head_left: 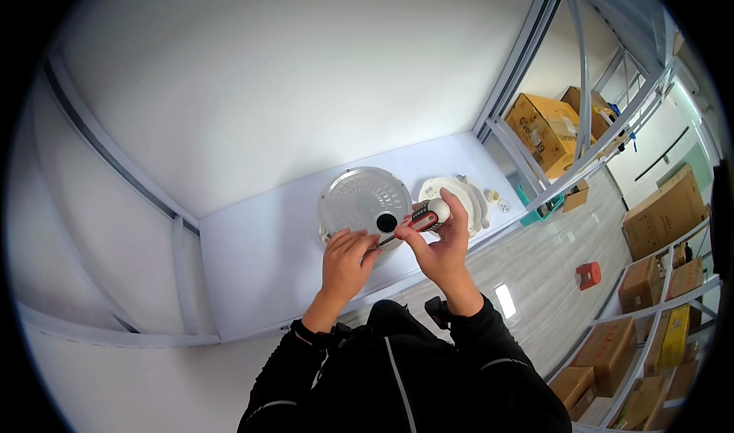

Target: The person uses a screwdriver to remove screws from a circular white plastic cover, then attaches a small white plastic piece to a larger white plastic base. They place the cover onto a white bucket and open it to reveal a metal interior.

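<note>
A round silver metal housing (359, 192), with a patterned face and a dark round hole near its front, sits on the white table. In my right hand (446, 253) is a screwdriver (426, 217) with a red, black and white handle, tilted so its shaft points down left to the housing's near edge. My left hand (348, 261) is at that same edge, its thumb and curled fingers drawn together by the shaft's tip. What they pinch, if anything, is too small to make out. Right of the housing lie white curved plastic parts (475, 207), partly hidden by my right hand.
The table (267, 242) meets a white wall behind. Small pale round pieces (492, 196) lie near its right end. A teal basket (540, 211) stands beyond that end, a red stool (588, 275) on the floor, and cardboard boxes (604, 349) on shelving at the right.
</note>
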Demonstrator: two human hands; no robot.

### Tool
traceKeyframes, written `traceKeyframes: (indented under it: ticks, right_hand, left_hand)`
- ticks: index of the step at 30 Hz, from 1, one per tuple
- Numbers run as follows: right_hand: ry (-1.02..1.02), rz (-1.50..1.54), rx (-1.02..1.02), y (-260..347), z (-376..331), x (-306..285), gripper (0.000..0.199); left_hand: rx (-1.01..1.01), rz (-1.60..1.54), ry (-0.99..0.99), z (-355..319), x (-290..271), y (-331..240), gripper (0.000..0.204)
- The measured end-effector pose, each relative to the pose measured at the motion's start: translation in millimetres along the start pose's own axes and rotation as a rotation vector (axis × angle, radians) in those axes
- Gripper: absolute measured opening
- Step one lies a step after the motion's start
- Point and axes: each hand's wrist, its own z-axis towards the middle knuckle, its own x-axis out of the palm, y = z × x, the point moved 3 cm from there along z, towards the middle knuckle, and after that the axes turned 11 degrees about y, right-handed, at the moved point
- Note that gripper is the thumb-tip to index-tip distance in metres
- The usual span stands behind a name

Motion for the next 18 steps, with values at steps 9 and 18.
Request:
traceKeyframes:
  ticks: [9, 18]
  right_hand:
    - [0.065, -0.04, 0.025, 7.8, 4.8, 2.0, 0.09]
    - [0.093, -0.075, -0.032, 8.2, 3.0, 3.2, 0.089]
  left_hand:
    - [-0.011, -0.03, -0.001, 1.2, -2.4, -1.6, 0.019]
    - [-0.029, -0.039, 0.001, -0.9, -1.3, 0.3, 0.018]
